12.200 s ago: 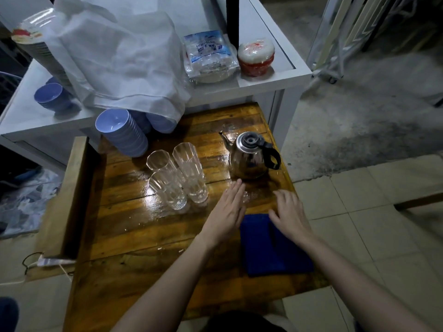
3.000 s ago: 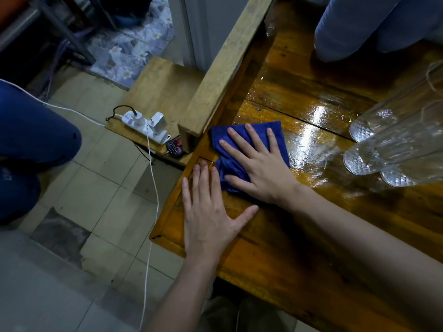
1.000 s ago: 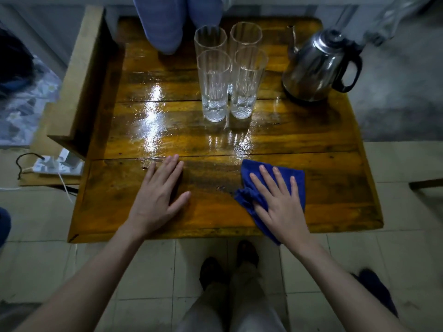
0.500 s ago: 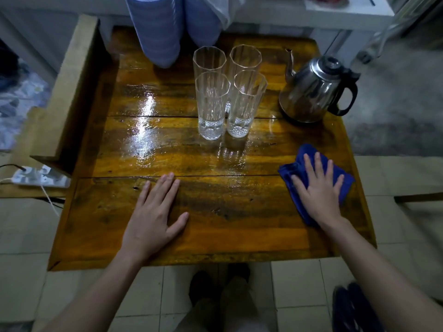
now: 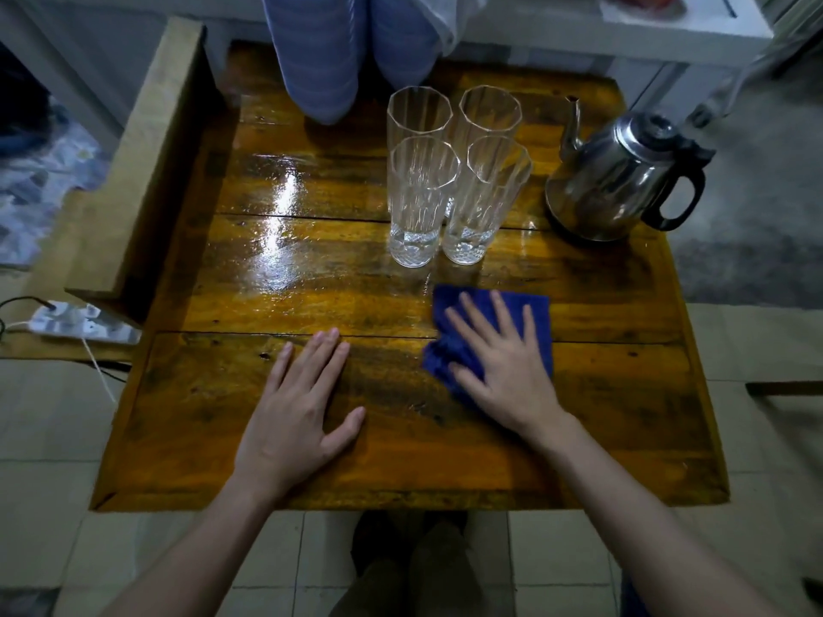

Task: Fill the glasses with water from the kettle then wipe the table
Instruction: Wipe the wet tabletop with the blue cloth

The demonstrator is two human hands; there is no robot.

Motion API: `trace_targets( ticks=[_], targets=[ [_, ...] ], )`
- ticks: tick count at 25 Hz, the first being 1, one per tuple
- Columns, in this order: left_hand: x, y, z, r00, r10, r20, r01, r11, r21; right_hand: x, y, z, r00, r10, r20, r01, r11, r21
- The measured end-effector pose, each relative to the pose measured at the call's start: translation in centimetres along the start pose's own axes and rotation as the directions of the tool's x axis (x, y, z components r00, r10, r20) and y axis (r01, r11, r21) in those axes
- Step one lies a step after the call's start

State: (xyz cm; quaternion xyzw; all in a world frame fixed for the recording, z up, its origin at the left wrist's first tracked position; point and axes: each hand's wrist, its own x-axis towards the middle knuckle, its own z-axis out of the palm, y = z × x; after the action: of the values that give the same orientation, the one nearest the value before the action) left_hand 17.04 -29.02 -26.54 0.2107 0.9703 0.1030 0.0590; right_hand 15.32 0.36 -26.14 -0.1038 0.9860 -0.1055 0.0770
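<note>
Cloth (image 5: 539, 310), blue, soft and limp, lies flat on the table (image 5: 623, 429), at about 4 o'clock from the tabletop's centre. Its 8 o'clock edge is bunched into folds; the rest is spread out.

Right hand (image 5: 503, 371) lies on top of the cloth, fingers straight and splayed, palm down. It presses and does not pinch.

Handling, as a judgement:
- The cloth is light and probably damp.
- It slides easily on the varnished wood and crumples if pushed from one edge.
- A flat palm over the middle is the best hold for wiping.
- For lifting, pinch the bunched folds at 8 o'clock.

Left hand (image 5: 294, 420) is at 8 to 9 o'clock from the cloth, near but apart from it. It lies flat on bare wood with fingers together and holds nothing; it looks like a brace.

Glasses (image 5: 421, 193), four, tall and ribbed, stand clustered at 12 o'clock, just beside the cloth's far edge. They are fragile and top-heavy, so a forward stroke risks knocking them. The water level is hard to read.

Kettle (image 5: 619, 180), steel with a black handle, stands at 1 o'clock near the glasses.

Wet sheen (image 5: 280, 242) shows at 10 o'clock, so wiping looks unfinished there.

Stacked bowls (image 5: 318, 51) are at the table's 12 o'clock edge, and a power strip (image 5: 84, 325) lies off the table at 9 o'clock.
</note>
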Motion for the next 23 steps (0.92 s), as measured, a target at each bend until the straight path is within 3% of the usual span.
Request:
trace_targets(
  ticks=[3, 6, 11, 16, 20, 21, 23],
  targets=[
    [0.0, 0.1, -0.1, 1.000, 0.003, -0.017, -0.003, 1.000, -0.003, -0.8, -5.2, 1.4, 0.989, -0.135, 0.052, 0.137, 0.990, -0.021],
    [-0.1, 0.1, -0.2, 0.999, 0.001, -0.034, -0.001, 1.000, -0.009, -1.7, -9.1, 2.8, 0.986, -0.156, 0.054, 0.158, 0.987, -0.024],
    [-0.1, 0.0, -0.1, 0.999, -0.002, -0.032, 0.002, 1.000, -0.014, -5.2, -4.6, 2.2, 0.984, -0.173, 0.033, 0.172, 0.985, 0.033],
    [-0.1, -0.1, 0.1, 0.999, -0.003, -0.055, 0.001, 0.999, -0.034, -7.7, 6.2, -0.5, 0.972, 0.231, -0.037, -0.227, 0.970, 0.088],
    [-0.3, -0.3, 0.1, 0.995, -0.020, -0.097, 0.014, 0.998, -0.062, -3.6, 4.1, 0.0, 0.859, 0.499, -0.112, -0.490, 0.866, 0.102],
    [-0.3, -0.2, 0.0, 0.993, -0.047, -0.109, 0.037, 0.995, -0.089, -2.7, 2.6, 0.2, 0.842, 0.526, -0.116, -0.514, 0.849, 0.117],
    [-0.8, -0.5, -0.2, 0.973, -0.170, -0.156, 0.139, 0.971, -0.193, -1.8, -0.6, 0.8, 0.892, 0.439, -0.107, -0.429, 0.897, 0.106]
  ],
)
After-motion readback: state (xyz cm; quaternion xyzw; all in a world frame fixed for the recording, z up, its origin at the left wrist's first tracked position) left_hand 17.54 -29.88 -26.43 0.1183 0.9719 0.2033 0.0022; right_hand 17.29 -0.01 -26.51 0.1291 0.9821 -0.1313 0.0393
